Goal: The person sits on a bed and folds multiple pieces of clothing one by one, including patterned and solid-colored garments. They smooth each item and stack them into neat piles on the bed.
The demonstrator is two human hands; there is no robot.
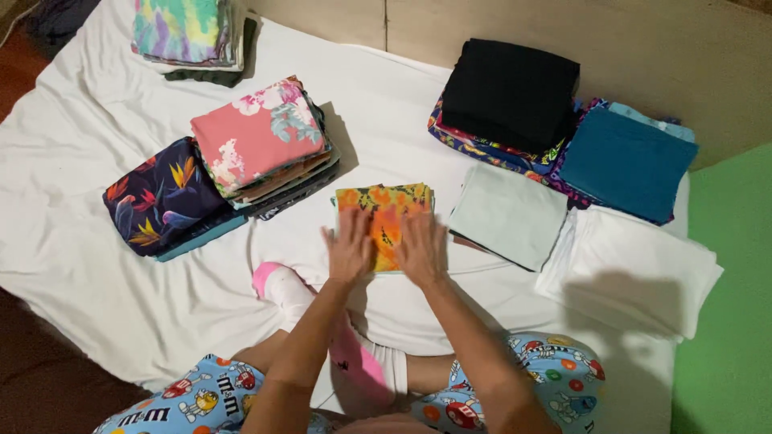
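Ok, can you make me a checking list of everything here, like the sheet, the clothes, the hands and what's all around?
Surface: white sheet spread flat, lightly wrinkled.
Job's things: orange patterned folded cloth lying flat on the sheet.
Clutter: pink floral stack, dark tropical-print stack, tie-dye stack, black folded piece on a printed stack, teal folded piece, pale mint folded piece, white folded piece.
Hands: left hand and right hand both flat on the orange cloth, fingers stretched, gripping nothing.
Cables: nothing seen.
Surroundings: beige wall behind, green floor at right; the person sits cross-legged, pink-and-white sock.
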